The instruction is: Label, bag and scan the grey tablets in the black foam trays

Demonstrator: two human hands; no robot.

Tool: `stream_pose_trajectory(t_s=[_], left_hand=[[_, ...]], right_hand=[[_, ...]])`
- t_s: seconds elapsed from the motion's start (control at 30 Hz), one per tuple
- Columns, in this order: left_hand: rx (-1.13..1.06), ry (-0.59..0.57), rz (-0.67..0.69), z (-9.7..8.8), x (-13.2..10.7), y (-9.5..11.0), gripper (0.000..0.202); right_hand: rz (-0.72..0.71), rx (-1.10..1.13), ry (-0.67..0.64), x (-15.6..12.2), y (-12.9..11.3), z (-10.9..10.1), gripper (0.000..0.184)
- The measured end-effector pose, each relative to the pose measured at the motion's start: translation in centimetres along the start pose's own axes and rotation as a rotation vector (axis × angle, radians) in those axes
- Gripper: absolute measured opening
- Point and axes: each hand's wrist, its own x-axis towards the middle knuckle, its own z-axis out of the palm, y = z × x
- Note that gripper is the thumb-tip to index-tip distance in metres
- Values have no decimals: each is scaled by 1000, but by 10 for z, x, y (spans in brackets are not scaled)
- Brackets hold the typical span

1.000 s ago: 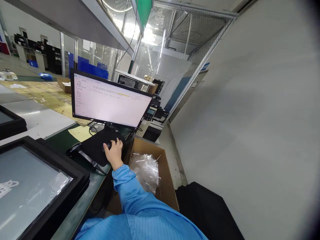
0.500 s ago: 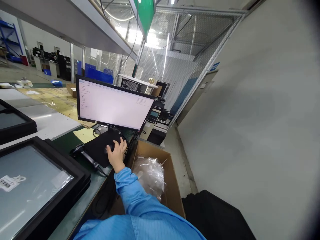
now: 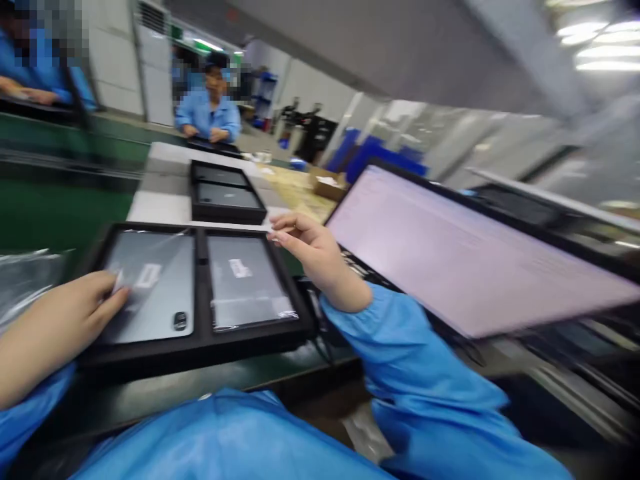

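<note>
Grey film-wrapped tablets (image 3: 150,293) lay paired in a black moulded tray (image 3: 200,287). Having left the mouse, the right hand (image 3: 315,257) hung over the tray's right edge, fingers loosely pinched, apparently empty. The left hand (image 3: 60,320) pressed open fingertips on the left tablet, gripping nothing. A lit black-framed monitor (image 3: 450,260) crowded the right arm; a second black tray (image 3: 225,193) sat beyond.

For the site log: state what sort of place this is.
Probably an electronics assembly or packing line: black compartmented plastic trays hold flat grey film-wrapped tablets, a lit computer monitor stands by the long green bench, and a co-worker in a blue coat works further along.
</note>
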Motion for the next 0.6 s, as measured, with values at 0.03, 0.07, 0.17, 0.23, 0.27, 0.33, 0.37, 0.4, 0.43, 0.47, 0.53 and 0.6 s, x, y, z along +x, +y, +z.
stream_pose_trajectory(t_s=[0.03, 0.07, 0.17, 0.23, 0.27, 0.33, 0.37, 0.4, 0.43, 0.47, 0.53, 0.6], left_hand=[[61, 11, -89, -8, -10, -5, 48], [86, 36, -171, -13, -19, -7, 49], [-17, 170, -298, -16, -33, -7, 48], [-63, 185, -280, -13, -36, -7, 48], [-70, 173, -249, -10, -37, -7, 48], [-68, 128, -183, -6, -39, -10, 47], [-61, 94, -158, -5, -39, -11, 46], [-52, 61, -139, -4, -40, -11, 45], [-44, 36, -129, -3, -41, -11, 45], [-45, 25, -131, -2, -42, -10, 43], [-156, 83, -198, 0, -43, -7, 40], [-448, 264, -343, -1, -42, -9, 35]], right_hand=[[75, 77, -157, 8, -1, 15, 17], [162, 126, -307, 14, -1, 32, 16], [437, 171, -601, 23, -4, 91, 12], [579, 193, -636, 26, -6, 130, 12], [625, 212, -624, 29, -6, 147, 13], [674, 250, -595, 35, -4, 175, 16], [682, 254, -586, 39, -2, 185, 18], [680, 248, -581, 42, 0, 193, 19], [675, 234, -576, 44, 3, 198, 20], [670, 216, -571, 45, 5, 202, 21], [665, 189, -559, 46, 10, 204, 24], [674, 185, -555, 45, 12, 202, 24]])
